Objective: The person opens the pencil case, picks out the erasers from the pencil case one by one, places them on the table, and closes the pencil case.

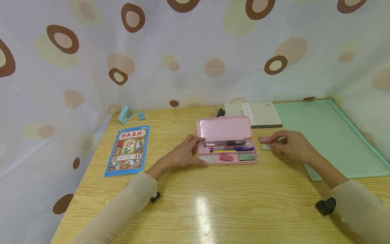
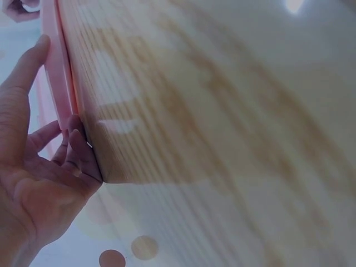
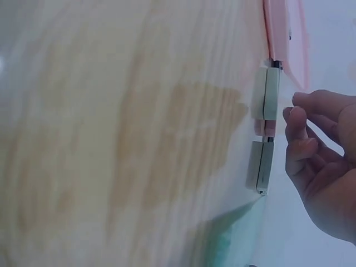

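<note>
Both my arms wear long, soft cream-beige sleeves that end at the wrists, leaving my left hand (image 1: 184,154) and right hand (image 1: 292,145) bare. A small black camera unit is strapped under each wrist, at six o'clock.

Study desk: wooden table (image 1: 213,206), pencil case (image 1: 226,142), book (image 1: 129,150), stapler (image 1: 125,114).

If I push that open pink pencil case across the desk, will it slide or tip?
The pencil case will probably slide: its tray lies flat on smooth, glossy wood. The raised lid might wobble or tip it backward if pushed high. The pens inside look round, so they may roll. The left hand at its edge would steady it.
</note>
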`<state>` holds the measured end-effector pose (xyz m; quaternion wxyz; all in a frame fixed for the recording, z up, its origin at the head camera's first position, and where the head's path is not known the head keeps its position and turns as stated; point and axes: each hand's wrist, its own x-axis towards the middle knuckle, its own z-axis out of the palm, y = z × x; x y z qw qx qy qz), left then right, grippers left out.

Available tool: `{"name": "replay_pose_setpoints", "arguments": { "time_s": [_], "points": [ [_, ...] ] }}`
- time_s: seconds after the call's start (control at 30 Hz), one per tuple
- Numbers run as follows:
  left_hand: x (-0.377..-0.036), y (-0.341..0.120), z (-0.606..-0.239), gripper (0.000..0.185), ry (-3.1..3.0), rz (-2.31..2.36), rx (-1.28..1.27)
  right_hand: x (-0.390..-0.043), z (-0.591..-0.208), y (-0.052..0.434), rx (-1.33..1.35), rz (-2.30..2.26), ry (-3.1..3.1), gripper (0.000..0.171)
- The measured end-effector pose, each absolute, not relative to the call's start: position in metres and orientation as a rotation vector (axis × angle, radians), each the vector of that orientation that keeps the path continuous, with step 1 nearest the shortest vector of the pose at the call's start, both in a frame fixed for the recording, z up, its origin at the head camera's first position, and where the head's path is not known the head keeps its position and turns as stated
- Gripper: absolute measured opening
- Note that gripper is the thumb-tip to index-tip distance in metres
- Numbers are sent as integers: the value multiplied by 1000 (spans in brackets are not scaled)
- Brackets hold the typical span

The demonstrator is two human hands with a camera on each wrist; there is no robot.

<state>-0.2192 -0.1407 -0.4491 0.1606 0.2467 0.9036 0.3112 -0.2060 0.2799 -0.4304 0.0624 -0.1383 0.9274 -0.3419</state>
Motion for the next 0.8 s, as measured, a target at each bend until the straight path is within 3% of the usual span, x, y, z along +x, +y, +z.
{"name": "replay_pose_setpoints", "arguments": {
  "time_s": [0.2, 0.8],
  "points": [
    [-218, -140, -447, 97, 2576, 893, 699, -205, -427, 277, -387, -1161, 2711, 26],
    [-219, -141, -448, 96, 2571, 903, 694, -194, -430, 244, -515, -1346, 2468, 23]
  ]
}}
